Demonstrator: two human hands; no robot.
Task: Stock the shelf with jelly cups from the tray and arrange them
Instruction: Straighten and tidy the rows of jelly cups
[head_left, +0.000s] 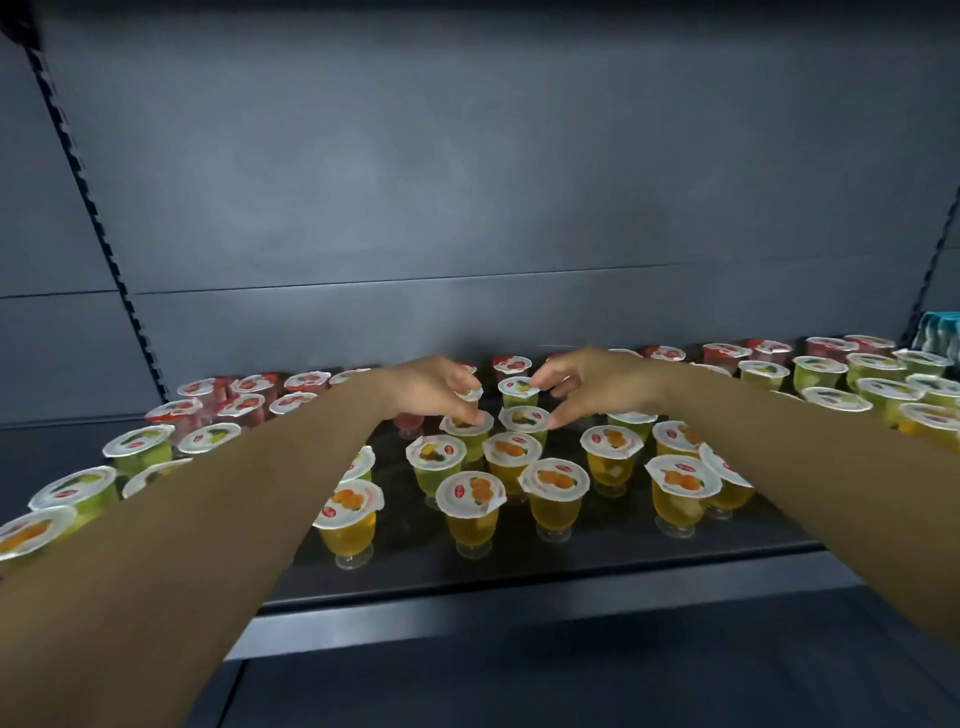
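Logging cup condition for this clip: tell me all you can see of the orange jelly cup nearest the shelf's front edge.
The orange jelly cup is clear plastic, goblet-shaped on a small round foot, filled with yellow-orange jelly. A white foil lid printed with orange fruit and a red logo seals it, edges slightly crinkled. It stands upright on the dark shelf, beside the left forearm; whether they touch is unclear.

Both arms extend forward from the lower corners of the view and converge toward the centre. The left forearm (197, 509) enters from the lower left, bare to the wrist. The left hand (428, 387) is held palm down with fingers curled, the fingertips (470, 415) pinching together at the lower right of the hand. The right forearm (810, 467) enters from the lower right. The right hand (587, 382) is palm down, fingers curled, fingertips (556, 421) pointing down and left. The two hands sit near each other without touching.
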